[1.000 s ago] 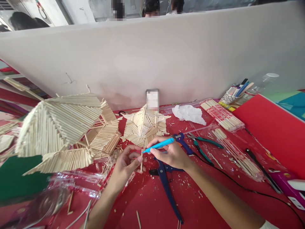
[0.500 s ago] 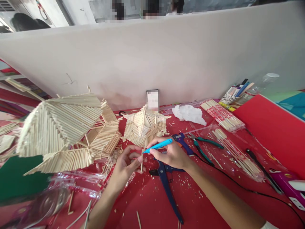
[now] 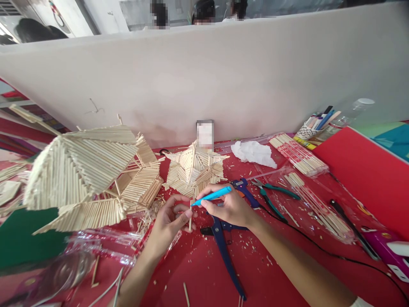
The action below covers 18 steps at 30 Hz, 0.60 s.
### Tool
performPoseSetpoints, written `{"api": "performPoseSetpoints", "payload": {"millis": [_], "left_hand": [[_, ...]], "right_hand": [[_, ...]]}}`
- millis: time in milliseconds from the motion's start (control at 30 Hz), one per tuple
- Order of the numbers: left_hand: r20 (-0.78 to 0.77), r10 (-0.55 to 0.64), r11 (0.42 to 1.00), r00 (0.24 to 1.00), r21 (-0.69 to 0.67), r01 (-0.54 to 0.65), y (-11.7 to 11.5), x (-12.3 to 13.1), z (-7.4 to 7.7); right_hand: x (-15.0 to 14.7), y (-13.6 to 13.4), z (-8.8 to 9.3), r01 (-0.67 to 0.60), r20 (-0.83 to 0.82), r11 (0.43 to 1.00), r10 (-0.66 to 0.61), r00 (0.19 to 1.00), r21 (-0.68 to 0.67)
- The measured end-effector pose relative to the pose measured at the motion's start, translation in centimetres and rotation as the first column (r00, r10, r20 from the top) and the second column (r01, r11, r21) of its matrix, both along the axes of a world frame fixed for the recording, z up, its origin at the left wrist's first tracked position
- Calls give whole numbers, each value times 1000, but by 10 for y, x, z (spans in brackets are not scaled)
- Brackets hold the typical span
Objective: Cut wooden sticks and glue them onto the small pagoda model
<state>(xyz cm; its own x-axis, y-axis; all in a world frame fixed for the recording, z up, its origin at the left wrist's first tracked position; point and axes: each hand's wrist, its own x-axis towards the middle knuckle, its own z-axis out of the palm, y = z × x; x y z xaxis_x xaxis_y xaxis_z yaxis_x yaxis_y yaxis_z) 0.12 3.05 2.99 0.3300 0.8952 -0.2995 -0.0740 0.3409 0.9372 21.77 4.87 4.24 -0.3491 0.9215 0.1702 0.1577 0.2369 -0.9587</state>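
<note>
In the head view, my left hand [image 3: 174, 215] pinches a short wooden stick [image 3: 190, 224], held roughly upright. My right hand [image 3: 228, 207] grips a bright blue pen [image 3: 212, 196] whose tip meets the stick near its upper part. Below my right hand lies a dark blue hand cutter [image 3: 220, 243] with its handles spread. Behind my hands stands a small pointed roof model made of sticks [image 3: 193, 168]. A larger roofed stick model [image 3: 86, 166] fills the left side of the red table [image 3: 191, 273].
A blue glue gun [image 3: 246, 189], green-handled pliers [image 3: 277, 192] and stick packs [image 3: 298, 153] are on the right. White tissue [image 3: 254, 153], a pen cup [image 3: 311, 128] and a red board [image 3: 367, 179] stand farther out. Wood scraps litter the table; a pale partition [image 3: 198, 81] rises behind.
</note>
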Motion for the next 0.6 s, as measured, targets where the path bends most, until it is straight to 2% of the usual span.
{"api": "performPoseSetpoints", "payload": {"millis": [600], "left_hand": [[4, 2, 1000, 1000, 0, -2, 0, 1, 1]], "right_hand": [[3, -1, -2, -7, 4, 1000, 7, 1000, -28]]}}
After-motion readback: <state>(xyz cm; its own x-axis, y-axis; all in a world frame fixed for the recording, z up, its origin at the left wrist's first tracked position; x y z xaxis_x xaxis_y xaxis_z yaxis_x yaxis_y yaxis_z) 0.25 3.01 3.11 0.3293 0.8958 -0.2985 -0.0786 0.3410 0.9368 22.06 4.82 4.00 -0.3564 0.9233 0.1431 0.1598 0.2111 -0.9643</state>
